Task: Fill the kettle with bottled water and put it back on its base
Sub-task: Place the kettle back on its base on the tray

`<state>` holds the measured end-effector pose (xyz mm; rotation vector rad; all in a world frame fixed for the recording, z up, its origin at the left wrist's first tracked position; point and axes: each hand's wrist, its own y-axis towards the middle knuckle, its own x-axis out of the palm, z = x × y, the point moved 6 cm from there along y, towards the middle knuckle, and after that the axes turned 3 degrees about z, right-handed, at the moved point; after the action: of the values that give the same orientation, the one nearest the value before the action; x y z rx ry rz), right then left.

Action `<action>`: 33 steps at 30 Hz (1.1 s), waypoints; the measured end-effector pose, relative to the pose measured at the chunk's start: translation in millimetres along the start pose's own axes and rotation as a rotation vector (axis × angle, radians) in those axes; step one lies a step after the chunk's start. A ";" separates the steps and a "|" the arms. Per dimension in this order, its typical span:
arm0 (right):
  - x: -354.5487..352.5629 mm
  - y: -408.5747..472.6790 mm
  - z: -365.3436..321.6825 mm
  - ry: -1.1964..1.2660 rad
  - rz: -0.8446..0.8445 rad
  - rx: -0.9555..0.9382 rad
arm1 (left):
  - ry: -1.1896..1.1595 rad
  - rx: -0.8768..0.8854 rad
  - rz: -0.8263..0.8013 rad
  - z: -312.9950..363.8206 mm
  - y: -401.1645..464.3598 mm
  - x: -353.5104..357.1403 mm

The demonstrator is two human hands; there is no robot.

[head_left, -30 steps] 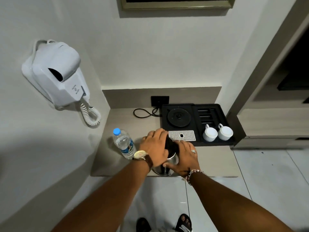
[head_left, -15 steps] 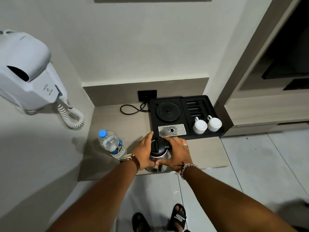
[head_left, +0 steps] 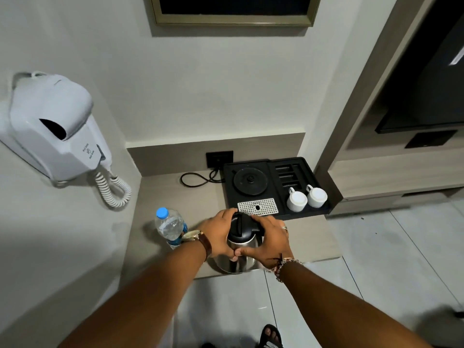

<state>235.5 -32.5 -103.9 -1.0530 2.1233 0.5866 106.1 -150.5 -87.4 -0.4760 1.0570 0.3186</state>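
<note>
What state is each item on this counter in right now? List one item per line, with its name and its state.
kettle: upright on counter, off its base, lid shut, both hands around it
left hand: gripping kettle
right hand: gripping kettle
water bottle: upright, blue cap on
kettle base: bare, in tray, cord running to socket
two cups: upside down in tray
hair dryer: docked on wall

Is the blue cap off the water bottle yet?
No, the blue cap sits on the water bottle, which stands untouched left of the kettle.
</note>
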 end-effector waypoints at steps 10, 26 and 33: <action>-85.4 104.5 -24.0 0.091 0.152 -0.101 | 0.071 0.075 0.168 35.7 89.2 -106.2; -74.7 293.6 68.0 0.052 -0.041 -0.139 | -0.123 -0.149 0.166 12.4 262.2 -95.9; -58.3 298.9 72.6 0.033 -0.089 -0.129 | -0.144 -0.226 0.121 -2.4 264.7 -88.9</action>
<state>44.2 214.4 -81.5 -1.2291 2.0777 0.6745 -61.0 72.4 -67.9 -0.5837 0.9154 0.5756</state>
